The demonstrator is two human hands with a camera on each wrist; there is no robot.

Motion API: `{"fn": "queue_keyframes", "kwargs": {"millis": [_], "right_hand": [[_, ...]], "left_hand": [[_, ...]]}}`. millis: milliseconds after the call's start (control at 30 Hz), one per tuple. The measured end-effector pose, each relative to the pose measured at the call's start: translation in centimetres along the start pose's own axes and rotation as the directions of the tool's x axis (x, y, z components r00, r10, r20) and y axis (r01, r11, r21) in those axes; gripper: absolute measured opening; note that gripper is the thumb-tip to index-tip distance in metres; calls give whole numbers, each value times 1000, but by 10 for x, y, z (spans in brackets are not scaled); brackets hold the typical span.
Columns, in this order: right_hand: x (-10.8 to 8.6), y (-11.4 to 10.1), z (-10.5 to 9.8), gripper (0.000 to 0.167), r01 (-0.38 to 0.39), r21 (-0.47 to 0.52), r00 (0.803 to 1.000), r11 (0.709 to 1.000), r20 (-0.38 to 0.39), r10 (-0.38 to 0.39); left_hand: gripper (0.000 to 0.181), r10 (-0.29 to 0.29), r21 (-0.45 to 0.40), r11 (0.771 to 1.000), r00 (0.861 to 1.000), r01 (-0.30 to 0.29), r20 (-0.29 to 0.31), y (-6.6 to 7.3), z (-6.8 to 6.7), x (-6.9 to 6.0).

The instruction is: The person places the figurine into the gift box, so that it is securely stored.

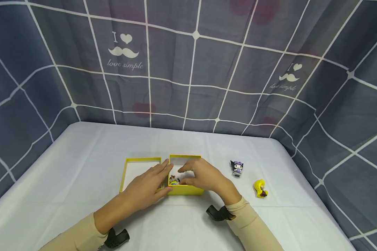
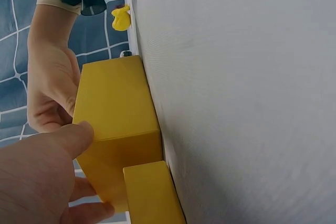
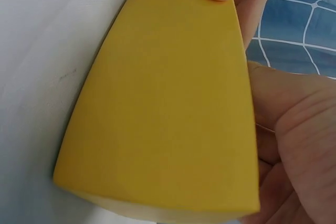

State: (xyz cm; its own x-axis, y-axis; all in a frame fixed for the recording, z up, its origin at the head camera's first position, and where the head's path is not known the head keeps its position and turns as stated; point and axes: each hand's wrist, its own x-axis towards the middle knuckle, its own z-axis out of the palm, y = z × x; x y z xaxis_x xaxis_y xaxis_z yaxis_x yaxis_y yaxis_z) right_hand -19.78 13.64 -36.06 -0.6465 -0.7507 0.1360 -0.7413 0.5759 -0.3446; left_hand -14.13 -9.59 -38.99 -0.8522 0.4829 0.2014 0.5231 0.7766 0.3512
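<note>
An open yellow box with a white inside stands on the table; its wall also fills much of the right wrist view. My left hand rests against the box's left side, fingers nearly straight, thumb at the near left corner. Over the box reaches my right hand, thumb and forefinger apart, the thumb tip low inside. Close to that thumb, in the near left corner, lies a small figurine; whether they touch I cannot tell. In the right wrist view the wall hides the box's inside.
Left of the box lies a shallow yellow-edged lid, partly under my left hand. To the right, on the white cloth, are a purple, black and white figurine and a yellow figurine. A grey checked curtain hangs behind.
</note>
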Motion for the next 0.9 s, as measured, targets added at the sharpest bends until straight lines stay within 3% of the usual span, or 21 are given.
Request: {"fn": "queue_keyframes", "kwargs": {"millis": [367,900], "right_hand": [[-18,-3,-12,34,-24,-54,999,998,-29,22],[-41,-2,-23,34,-7,-44,992,999,-129,1]], "left_hand": [[72,9,-9,1000,1000,-9,-7,-1,0,0],[71,19,-5,1000,1000,-20,-18,0,0,-1]]}}
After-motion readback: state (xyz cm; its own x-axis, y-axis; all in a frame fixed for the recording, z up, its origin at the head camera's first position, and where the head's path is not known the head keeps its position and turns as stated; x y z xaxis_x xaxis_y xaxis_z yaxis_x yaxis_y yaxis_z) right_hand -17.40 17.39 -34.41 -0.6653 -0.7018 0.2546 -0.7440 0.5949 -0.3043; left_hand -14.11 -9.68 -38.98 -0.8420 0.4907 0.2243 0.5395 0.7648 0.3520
